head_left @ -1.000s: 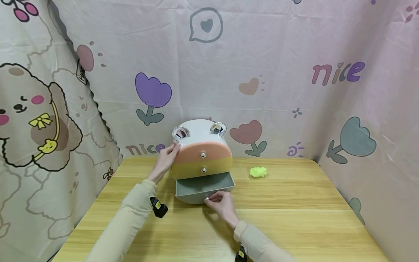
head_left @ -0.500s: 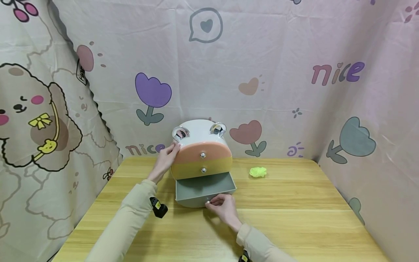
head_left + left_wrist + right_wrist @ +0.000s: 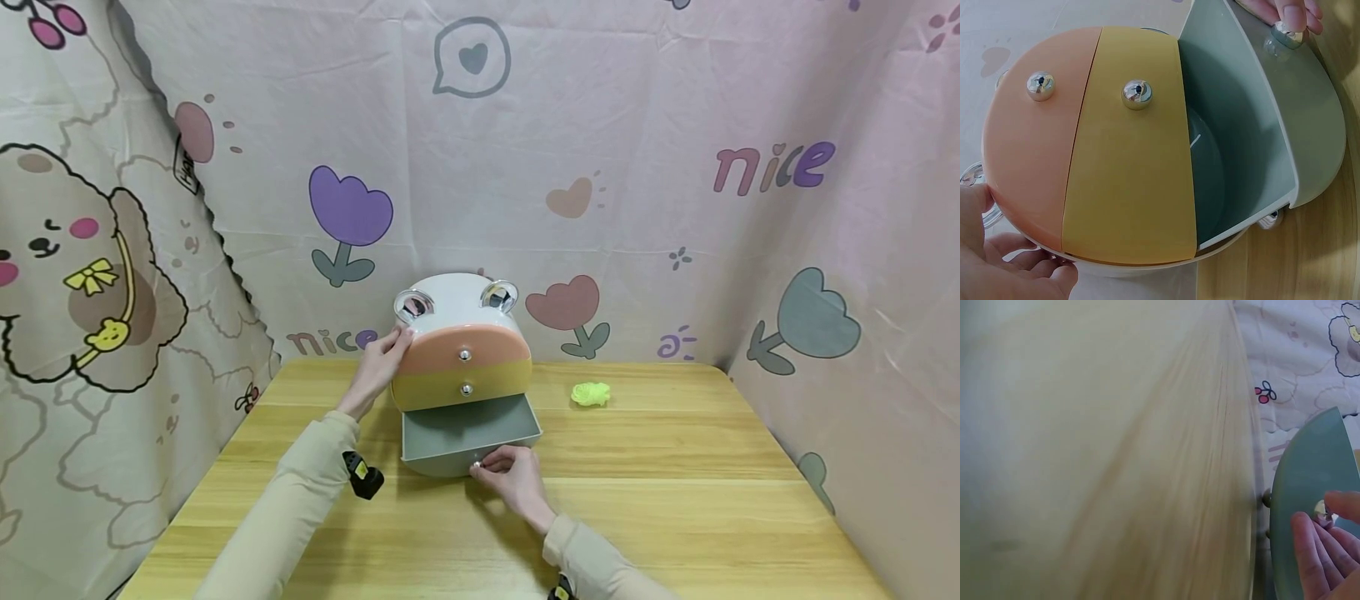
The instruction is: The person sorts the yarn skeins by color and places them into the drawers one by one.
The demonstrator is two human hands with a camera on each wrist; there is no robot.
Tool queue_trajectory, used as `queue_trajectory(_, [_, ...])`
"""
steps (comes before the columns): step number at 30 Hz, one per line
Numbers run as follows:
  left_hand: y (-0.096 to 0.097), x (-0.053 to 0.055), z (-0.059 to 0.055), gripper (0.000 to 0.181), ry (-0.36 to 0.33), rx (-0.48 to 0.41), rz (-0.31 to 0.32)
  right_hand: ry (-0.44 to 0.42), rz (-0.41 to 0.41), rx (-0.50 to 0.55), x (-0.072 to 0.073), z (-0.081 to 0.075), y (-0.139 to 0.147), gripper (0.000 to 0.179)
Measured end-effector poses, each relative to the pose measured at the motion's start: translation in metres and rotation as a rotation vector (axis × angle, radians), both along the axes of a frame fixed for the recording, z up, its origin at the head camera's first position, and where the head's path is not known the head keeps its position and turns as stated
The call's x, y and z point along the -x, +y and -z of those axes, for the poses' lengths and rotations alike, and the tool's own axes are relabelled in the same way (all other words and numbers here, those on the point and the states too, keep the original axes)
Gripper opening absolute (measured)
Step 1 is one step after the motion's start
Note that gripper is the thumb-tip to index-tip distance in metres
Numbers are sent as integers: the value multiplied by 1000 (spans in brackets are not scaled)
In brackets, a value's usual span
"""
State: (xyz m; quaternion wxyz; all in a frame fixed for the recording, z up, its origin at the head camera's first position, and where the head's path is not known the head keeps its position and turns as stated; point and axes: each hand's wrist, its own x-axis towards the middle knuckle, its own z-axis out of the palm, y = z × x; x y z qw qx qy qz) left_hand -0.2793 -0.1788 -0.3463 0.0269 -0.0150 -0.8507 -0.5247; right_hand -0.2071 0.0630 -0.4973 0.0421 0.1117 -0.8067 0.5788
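A frog-shaped mini chest of drawers (image 3: pixel 461 350), with a white top and silver ring eyes, stands on the table. Its orange (image 3: pixel 1044 137) and yellow (image 3: pixel 1129 175) drawers are closed, while the grey-green bottom drawer (image 3: pixel 465 427) is pulled well out. My left hand (image 3: pixel 378 362) holds the chest's left side just below an eye, thumb and bent fingers at the edge of the front. With thumb and fingers, my right hand (image 3: pixel 513 479) pinches the bottom drawer's silver knob (image 3: pixel 1322 512), in front of the chest.
A small bright yellow-green textured object (image 3: pixel 591 394) lies right of the chest on the wooden table (image 3: pixel 675 500). Printed cloth (image 3: pixel 480 167) hangs behind the table and along both sides.
My right hand has drawn the bottom drawer a little further towards me, mostly in the first half second. The left hand and the chest have stayed in place.
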Motion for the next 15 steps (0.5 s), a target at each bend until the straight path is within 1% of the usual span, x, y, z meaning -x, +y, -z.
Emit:
queue_trajectory(8, [0,-1,0,68,-12,4,1,6,-37,29,-1,2,4,21])
queue_trajectory(15, [1,0,-1,67,-6,-6,-7,-43,-32,75,-3,-2,13,23])
